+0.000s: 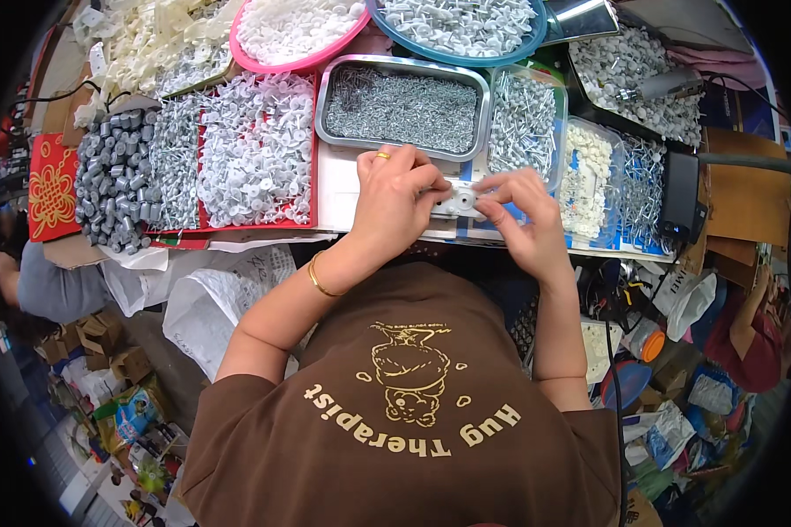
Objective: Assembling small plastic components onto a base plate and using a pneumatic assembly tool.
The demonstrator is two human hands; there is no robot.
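– What's the left hand [399,191] doing?
– Its fingers are pinching the white part [462,200], just in front of the metal tray [483,114].
– And the right hand [529,215]?
– Its fingertips are blurring at the part's right edge; I can't tell whether they're gripping.

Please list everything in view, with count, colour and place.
metal tray: one, silver, upper centre
plastic part: one, white, below metal tray
basins: two, pink and blue, top
red tray: one, red, upper left
cylindrical pieces: many, grey, upper left
clear containers: at least two, transparent, upper right
nail-like pieces: uncountable, white or silver, upper half
co-workers' sleeves: two, grey and red, side edges
floor clutter: uncountable, mixed, both sides
T-shirt: one, brown, bottom
left grip: one, bare, part's left
right grip: one, bare, part's right
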